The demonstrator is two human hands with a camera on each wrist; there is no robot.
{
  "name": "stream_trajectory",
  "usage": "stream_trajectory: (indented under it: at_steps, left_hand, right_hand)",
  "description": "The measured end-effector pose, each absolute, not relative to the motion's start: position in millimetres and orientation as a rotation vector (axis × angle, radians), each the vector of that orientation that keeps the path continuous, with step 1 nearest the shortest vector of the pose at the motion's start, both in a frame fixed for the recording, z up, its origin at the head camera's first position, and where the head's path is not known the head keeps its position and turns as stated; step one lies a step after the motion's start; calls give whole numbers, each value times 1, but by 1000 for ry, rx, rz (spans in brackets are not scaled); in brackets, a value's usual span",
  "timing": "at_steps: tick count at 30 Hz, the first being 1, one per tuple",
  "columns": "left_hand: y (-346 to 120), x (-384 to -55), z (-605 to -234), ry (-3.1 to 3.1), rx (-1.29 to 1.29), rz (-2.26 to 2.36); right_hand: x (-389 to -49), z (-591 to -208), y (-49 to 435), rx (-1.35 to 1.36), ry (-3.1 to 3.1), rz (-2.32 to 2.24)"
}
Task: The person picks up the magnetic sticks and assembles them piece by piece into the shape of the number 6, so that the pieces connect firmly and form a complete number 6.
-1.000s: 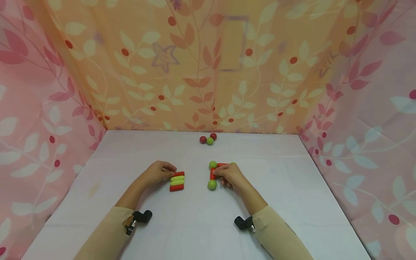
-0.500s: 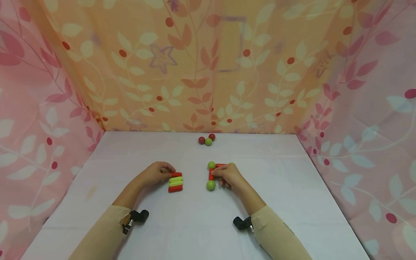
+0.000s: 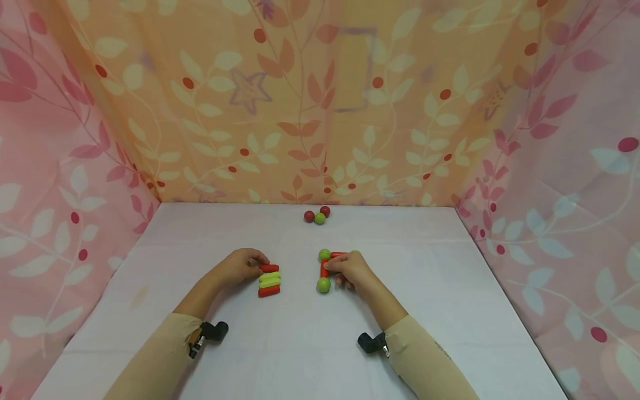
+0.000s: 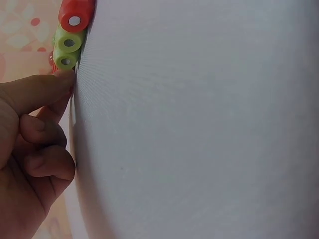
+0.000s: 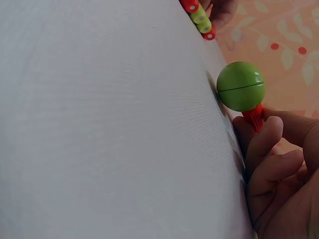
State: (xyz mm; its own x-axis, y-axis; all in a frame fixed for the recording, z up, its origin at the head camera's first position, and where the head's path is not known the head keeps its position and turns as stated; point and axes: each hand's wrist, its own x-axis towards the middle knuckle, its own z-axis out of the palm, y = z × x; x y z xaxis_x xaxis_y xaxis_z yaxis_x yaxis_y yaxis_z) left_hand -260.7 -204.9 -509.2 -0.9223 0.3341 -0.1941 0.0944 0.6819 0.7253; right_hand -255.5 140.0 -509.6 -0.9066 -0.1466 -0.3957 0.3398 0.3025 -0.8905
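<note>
My left hand [image 3: 241,266] pinches the left end of the far red magnetic rod [image 3: 270,268] between thumb and finger. Two yellow-green rods [image 3: 269,276] and another red rod [image 3: 269,291] lie alongside it in a row. In the left wrist view, pale discs show in the rod ends, and the left thumb and fingers partly hide the far rod. With thumb and index finger, my right hand [image 3: 354,269] grips an upright-looking red rod [image 3: 324,270] between two green balls, the near one [image 3: 323,285] and the far one [image 3: 324,255]. From the far ball a second red rod [image 3: 338,254] runs right to a partly hidden green ball [image 3: 355,252].
Two red balls [image 3: 309,216] and one green ball [image 3: 319,219] sit together near the back edge of the white table [image 3: 300,344]. Patterned cloth [image 3: 220,133] walls the back and both sides. Each sleeve carries a small black camera [image 3: 371,343].
Both hands keep their places on the rods. The whole head view has shifted slightly, so everything appears a little further left; nothing on the table has visibly moved otherwise.
</note>
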Motion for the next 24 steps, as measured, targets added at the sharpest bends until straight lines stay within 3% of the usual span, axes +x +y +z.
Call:
stream_trajectory:
  at_steps: [14, 24]
  left_hand:
    - [-211, -251, -496, 2629, 260, 1144]
    - [-178, -226, -487, 2628, 101, 1223]
  right_hand:
    - [-258, -510, 140, 169, 2169, -1626]
    - [-264, -510, 141, 171, 2177, -1644]
